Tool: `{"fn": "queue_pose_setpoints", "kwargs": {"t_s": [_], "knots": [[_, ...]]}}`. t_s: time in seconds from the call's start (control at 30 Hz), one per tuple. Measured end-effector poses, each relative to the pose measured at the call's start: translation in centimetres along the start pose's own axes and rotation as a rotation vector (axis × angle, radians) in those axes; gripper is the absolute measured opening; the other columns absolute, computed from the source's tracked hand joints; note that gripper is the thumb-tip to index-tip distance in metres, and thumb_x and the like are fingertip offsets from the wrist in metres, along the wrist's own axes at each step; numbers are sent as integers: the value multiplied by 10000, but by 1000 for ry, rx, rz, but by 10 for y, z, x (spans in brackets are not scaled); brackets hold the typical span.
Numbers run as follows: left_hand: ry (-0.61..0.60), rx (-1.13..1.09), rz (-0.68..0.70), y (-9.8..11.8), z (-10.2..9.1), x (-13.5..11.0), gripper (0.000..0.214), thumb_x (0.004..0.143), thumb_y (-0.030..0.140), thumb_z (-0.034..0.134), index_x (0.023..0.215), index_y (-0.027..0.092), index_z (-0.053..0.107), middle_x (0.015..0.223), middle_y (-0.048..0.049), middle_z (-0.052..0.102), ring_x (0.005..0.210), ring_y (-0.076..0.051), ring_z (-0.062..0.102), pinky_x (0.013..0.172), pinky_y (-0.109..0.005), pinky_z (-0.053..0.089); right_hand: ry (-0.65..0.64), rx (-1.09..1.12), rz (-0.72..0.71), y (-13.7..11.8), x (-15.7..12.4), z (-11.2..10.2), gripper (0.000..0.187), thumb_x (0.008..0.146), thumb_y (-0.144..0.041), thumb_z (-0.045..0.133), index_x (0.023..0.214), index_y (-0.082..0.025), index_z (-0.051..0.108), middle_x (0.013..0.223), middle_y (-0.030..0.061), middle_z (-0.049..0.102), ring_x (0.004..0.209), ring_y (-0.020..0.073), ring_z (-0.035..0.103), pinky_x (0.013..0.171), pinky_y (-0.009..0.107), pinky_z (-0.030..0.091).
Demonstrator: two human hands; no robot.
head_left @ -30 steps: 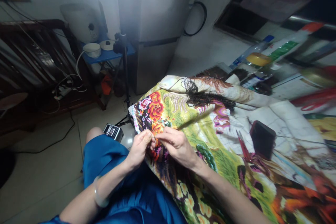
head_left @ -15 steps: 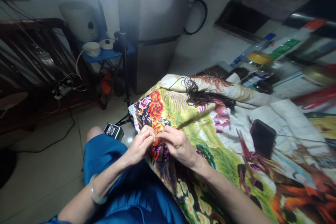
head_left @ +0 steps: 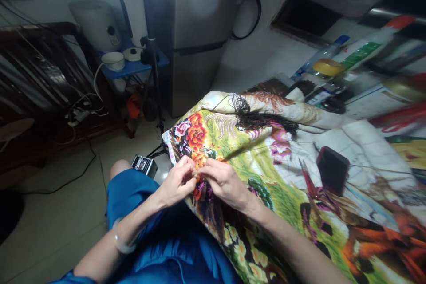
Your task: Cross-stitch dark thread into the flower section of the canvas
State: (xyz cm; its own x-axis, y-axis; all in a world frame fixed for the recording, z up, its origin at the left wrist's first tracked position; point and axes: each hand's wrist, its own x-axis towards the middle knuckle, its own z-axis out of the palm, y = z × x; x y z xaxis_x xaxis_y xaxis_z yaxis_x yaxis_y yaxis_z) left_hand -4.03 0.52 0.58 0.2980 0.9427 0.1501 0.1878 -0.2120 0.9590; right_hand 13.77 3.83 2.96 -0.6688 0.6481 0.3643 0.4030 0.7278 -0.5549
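Over the edge of a large cross-stitch cloth with bright flowers, my two hands meet fingertip to fingertip. My left hand is closed in a pinch, thumb against curled fingers. Pinched shut as well, my right hand points its thumb and forefinger at the left fingertips. What lies between the fingers is too small to make out. A thin dark thread seems to stretch across the cloth to the right of my right hand. Red-handled scissors and a dark phone rest on the cloth farther right.
A bundle of dark thread lies on the rolled far side of the cloth. Bottles and jars crowd the back right. A black stand rises beyond the cloth's left corner, near a blue table and a fridge.
The view has shifted slightly. My left fingers have changed their bend, with a gap now showing between thumb and fingers. My right hand stays nearly where it was.
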Motion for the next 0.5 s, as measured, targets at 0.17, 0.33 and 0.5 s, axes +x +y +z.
{"fn": "queue_pose_setpoints", "kwargs": {"t_s": [0.17,0.33,0.5], "knots": [[10,164,48,-1,-1,0,132,831,228,519,702,206,503,847,-31,478,757,-165,490,676,-277,416,-39,-19,13,-2,-1,1,229,860,-7,472,791,-148,639,736,26,555,673,132,529,614,229,412],[-27,378,124,-5,-2,1,185,877,259,439,775,216,588,880,-65,545,757,-178,508,662,-284,404,-99,-78,49,-2,-2,2,231,844,-2,482,730,-162,603,721,18,553,655,131,515,605,236,392],[10,492,191,-15,1,2,228,861,287,490,671,231,603,759,-75,597,655,-178,464,641,-318,357,-172,-125,91,-4,-3,0,209,806,-8,506,698,-164,592,696,13,553,621,130,505,584,246,362]]}}
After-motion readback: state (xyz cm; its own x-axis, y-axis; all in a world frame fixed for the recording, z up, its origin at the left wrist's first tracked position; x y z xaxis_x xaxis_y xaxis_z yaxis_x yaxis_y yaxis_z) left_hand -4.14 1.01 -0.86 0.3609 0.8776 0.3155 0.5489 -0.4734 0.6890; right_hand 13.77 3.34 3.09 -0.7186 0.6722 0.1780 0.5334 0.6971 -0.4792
